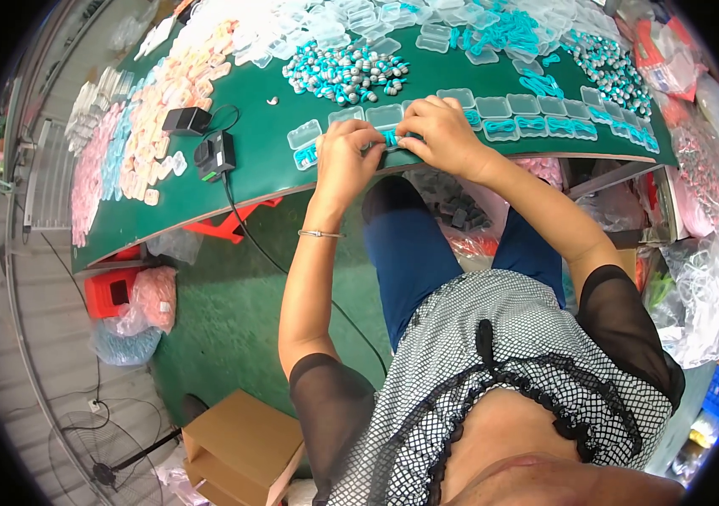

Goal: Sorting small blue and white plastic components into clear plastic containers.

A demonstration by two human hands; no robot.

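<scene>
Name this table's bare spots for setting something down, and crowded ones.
Free: green tabletop between the black devices and leftmost open case; a patch right of the teal-grey pile. Crowded: left end, pastel pieces; far edge, clear plastic cases.

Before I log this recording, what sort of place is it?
Probably a small workshop or factory floor: a green table bears a row of small clear cases and a heap of grey-and-turquoise pieces, with filled plastic bags around it.

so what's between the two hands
Between the left hand and right hand, the head view shows an open clear plastic case with what looks like teal cord inside.
</scene>
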